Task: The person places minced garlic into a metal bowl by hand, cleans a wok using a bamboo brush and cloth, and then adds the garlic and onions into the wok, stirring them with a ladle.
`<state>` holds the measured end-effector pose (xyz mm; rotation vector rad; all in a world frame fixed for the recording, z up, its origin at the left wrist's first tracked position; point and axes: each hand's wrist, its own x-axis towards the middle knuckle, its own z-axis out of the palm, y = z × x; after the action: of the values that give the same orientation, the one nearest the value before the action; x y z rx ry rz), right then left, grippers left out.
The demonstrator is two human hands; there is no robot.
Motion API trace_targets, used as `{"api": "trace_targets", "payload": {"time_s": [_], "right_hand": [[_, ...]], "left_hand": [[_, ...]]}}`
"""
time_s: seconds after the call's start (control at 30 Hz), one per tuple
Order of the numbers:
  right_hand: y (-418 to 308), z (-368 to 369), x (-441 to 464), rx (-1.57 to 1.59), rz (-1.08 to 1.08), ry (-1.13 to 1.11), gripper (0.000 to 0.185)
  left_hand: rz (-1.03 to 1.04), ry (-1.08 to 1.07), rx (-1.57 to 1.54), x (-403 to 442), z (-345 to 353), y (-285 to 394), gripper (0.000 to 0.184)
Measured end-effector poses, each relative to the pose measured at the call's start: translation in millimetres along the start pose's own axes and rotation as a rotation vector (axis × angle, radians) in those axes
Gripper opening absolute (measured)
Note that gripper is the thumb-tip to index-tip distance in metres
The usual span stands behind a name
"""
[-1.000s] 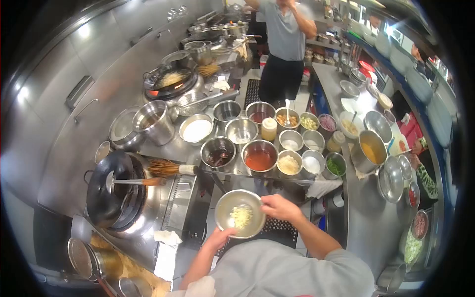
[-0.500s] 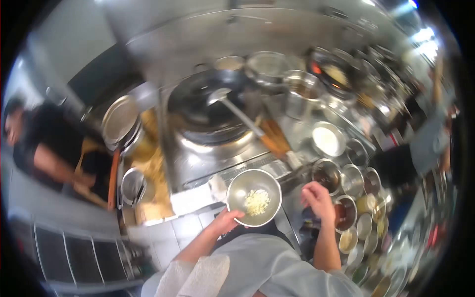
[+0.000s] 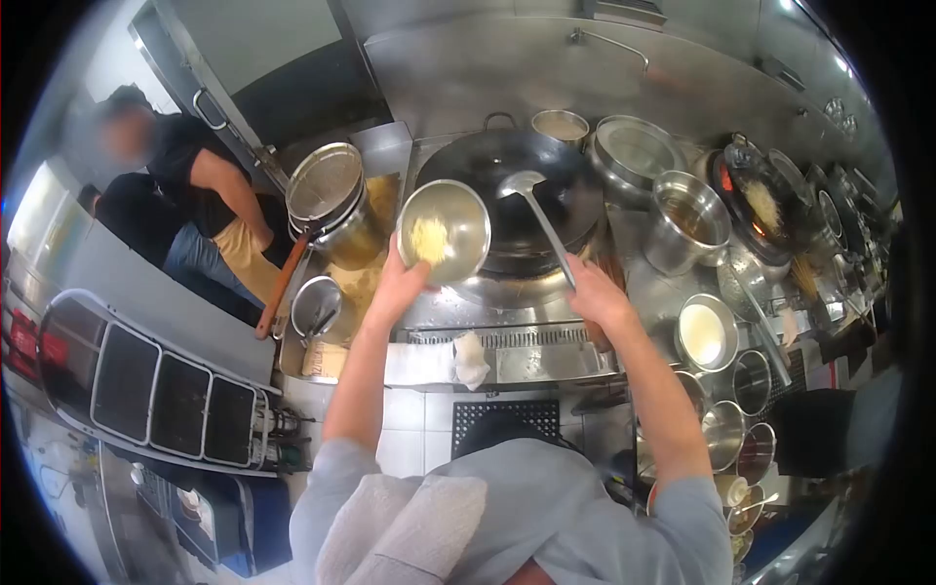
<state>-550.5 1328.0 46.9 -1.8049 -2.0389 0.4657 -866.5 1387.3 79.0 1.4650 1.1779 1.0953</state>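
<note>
My left hand grips the near-left rim of a steel mixing bowl, tilted over the near-left edge of a big black wok. Pale yellow chopped bits, possibly minced garlic, lie in the bowl near my fingers. With my right hand I hold the handle of a long metal wok spatula, its broad head inside the wok. My palm covers the lower part of that handle. No food shows in the visible part of the wok.
At left stands a pot topped by a strainer with a wooden handle, near a small metal pot. To the right are a deep pot, a bowl of white liquid and a wok over flame. A co-worker is beyond the left counter.
The bowl has gone forward and left from near my body to the wok's edge. My right hand, free before, has come to the wok spatula's handle and closed on it.
</note>
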Motion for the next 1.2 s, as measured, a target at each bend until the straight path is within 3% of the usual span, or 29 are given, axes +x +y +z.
{"api": "trace_targets", "payload": {"time_s": [0.1, 0.17, 0.23, 0.3, 0.43, 0.53, 0.6, 0.7, 0.73, 0.83, 0.9, 0.97, 1.07, 1.2], "right_hand": [[24, 25, 1, 0.254, 0.194, -0.082, 0.059], [-3, 10, -25, 0.469, 0.293, -0.071, 0.062], [-21, 10, -45, 0.695, 0.458, -0.058, 0.063], [-29, 23, -60, 0.675, 0.479, 0.026, 0.063], [-31, 44, -77, 0.616, 0.49, 0.12, 0.065], [-25, 68, -78, 0.53, 0.41, 0.222, 0.063], [-37, 59, -80, 0.566, 0.492, 0.159, 0.064], [-35, 66, -80, 0.496, 0.447, 0.19, 0.064], [-51, 48, -82, 0.565, 0.55, 0.101, 0.065], [-38, 63, -83, 0.518, 0.49, 0.149, 0.065], [-28, 70, -84, 0.475, 0.425, 0.178, 0.067], [-25, 66, -85, 0.494, 0.423, 0.161, 0.07], [-44, 29, -90, 0.576, 0.5, 0.054, 0.075], [-36, -23, -92, 0.568, 0.466, -0.165, 0.077]], "left_hand": [[0.244, 0.084, 0.579, 96, 8, -12, 0.065], [0.351, 0.157, 0.877, 147, 29, -22, 0.068], [0.386, 0.127, 0.95, 180, 58, -37, 0.07], [0.4, -0.007, 1.153, 199, 87, -49, 0.068], [0.591, -0.029, 1.312, 237, 110, -69, 0.059], [0.685, 0.063, 1.245, 249, 103, -45, 0.057], [0.692, 0.106, 1.134, 242, 95, -26, 0.059], [0.755, -0.166, 1.259, 228, 96, -47, 0.06], [0.741, -0.154, 1.237, 229, 95, -51, 0.059], [0.762, 0.106, 1.057, 229, 91, -44, 0.054], [0.797, -0.141, 1.225, 217, 98, -56, 0.055], [0.823, -0.079, 1.158, 222, 89, -66, 0.054], [0.568, 0.09, 0.911, 210, 72, -41, 0.059], [0.571, 0.303, 0.608, 208, 32, -60, 0.059]]}}
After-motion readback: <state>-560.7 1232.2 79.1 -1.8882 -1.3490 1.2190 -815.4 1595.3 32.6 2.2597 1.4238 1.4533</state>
